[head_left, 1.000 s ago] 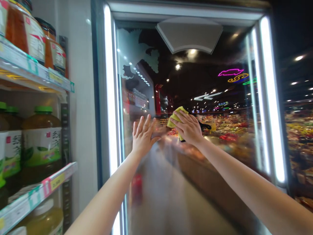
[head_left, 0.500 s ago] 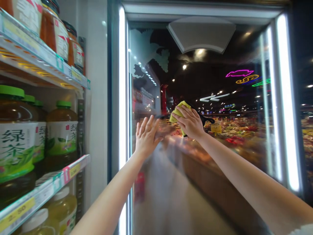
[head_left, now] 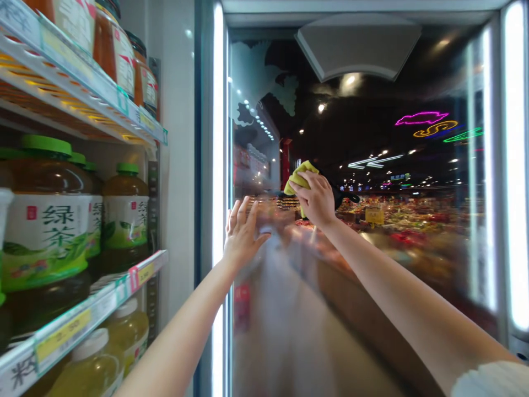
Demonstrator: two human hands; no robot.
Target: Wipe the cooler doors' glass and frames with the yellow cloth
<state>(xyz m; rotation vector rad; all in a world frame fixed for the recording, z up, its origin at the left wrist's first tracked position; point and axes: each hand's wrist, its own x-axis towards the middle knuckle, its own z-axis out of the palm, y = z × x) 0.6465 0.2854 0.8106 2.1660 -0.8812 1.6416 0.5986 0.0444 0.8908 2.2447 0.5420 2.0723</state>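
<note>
A glass door point(head_left: 372, 342) with a lit frame fills the middle and right of the view. My right hand point(head_left: 316, 197) presses a folded yellow cloth point(head_left: 305, 170) to the glass, its fingers bent over the cloth. Lower and to the left, my left hand point(head_left: 243, 234) has its fingers spread near the glass by the door's left edge, holding nothing. A black shape, partly hidden, shows behind my right hand.
At the left, shelves point(head_left: 103, 306) with price strips hold green-capped tea bottles point(head_left: 47, 220), amber bottles point(head_left: 142, 82) above and white-capped bottles point(head_left: 93, 364) below. Light strips point(head_left: 516, 165) run up the door frame.
My right hand and the yellow cloth have moved slightly up and left on the glass. The view has shifted, so the shelves and door frame appear further right.
</note>
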